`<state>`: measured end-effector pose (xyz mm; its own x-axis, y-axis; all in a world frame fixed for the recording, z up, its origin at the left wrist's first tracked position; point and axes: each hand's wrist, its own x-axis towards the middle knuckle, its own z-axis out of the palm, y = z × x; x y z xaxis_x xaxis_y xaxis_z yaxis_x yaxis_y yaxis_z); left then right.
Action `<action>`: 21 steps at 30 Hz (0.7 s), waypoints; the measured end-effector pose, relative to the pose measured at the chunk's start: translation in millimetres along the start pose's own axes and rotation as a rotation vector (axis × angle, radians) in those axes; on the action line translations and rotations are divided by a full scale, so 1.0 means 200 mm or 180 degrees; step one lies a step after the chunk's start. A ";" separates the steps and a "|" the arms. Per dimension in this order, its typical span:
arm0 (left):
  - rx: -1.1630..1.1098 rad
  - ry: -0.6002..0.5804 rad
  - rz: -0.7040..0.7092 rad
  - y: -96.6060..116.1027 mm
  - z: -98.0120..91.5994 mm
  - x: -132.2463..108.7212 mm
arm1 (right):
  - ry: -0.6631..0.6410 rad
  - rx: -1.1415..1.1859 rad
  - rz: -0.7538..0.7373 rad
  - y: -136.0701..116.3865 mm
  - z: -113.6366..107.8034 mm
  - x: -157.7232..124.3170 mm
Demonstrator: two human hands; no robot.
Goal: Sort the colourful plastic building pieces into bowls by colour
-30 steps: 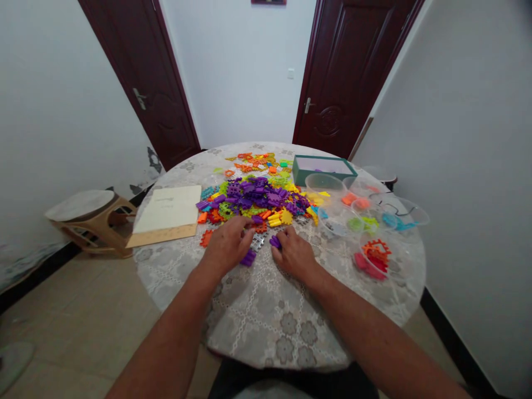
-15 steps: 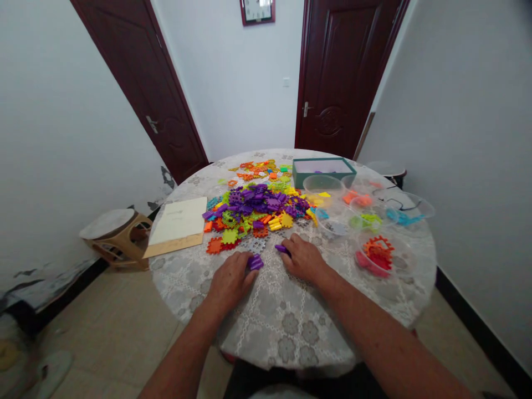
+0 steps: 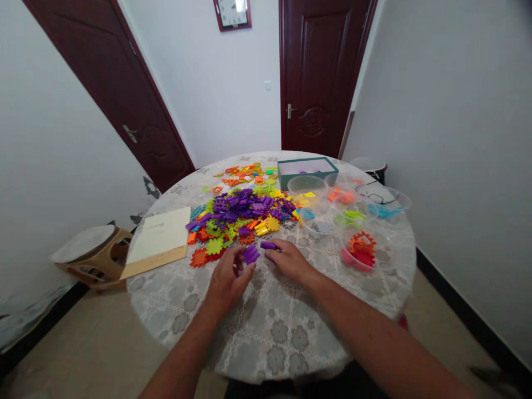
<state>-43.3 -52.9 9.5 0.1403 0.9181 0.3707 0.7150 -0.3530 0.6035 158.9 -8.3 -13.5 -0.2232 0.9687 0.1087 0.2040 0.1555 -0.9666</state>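
Lightly, left hand (image 3: 226,277) pinching notched tiles (image 3: 250,255) (purple plastic) — right hand (image 3: 291,260) likewise

A wall clock (image 3: 233,14) hangs above; a wooden stool (image 3: 89,252) stands beside the round table (image 3: 266,332).

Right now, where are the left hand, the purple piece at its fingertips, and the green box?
left hand (image 3: 226,279): head view, back of the hand.
purple piece (image 3: 250,255): head view, its top face.
green box (image 3: 284,180): head view, front wall.

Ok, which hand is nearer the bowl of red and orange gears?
Right. The right hand, holding a purple piece, lies left of the bowl; the left hand, gripping a purple stack, sits farther left beyond it.
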 end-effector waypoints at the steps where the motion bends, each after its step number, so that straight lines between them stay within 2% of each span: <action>1: -0.0079 0.0028 0.0127 0.01 0.02 0.03 | -0.0052 0.0464 0.0293 0.00 0.01 0.01; 4: -0.0115 0.0041 0.0573 0.03 0.08 0.12 | -0.0186 0.1670 0.0765 0.00 0.02 0.02; 6: -0.0160 0.0026 0.0730 0.02 0.13 0.17 | -0.0193 0.2182 0.0738 -0.01 0.00 0.03; 9: -0.0234 -0.0036 0.0785 0.00 0.19 0.23 | -0.0246 0.2521 0.0600 -0.01 -0.05 0.04; 12: -0.0103 -0.0057 0.0900 -0.02 0.22 0.27 | -0.0295 0.2390 0.0487 0.00 -0.09 0.05; 18: -0.0142 -0.0259 0.1249 -0.05 0.20 0.27 | 0.0252 0.1516 0.0447 0.06 -0.04 0.07; 21: -0.0284 -0.0136 0.1248 -0.09 0.17 0.25 | 0.0338 0.1361 0.0517 0.04 -0.03 0.06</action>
<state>-25.7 5.7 -6.1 0.4203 0.7167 0.5565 0.5395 -0.6905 0.4818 163.6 5.6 -18.0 -0.1176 0.9918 -0.0502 -0.1877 -0.0718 -0.9796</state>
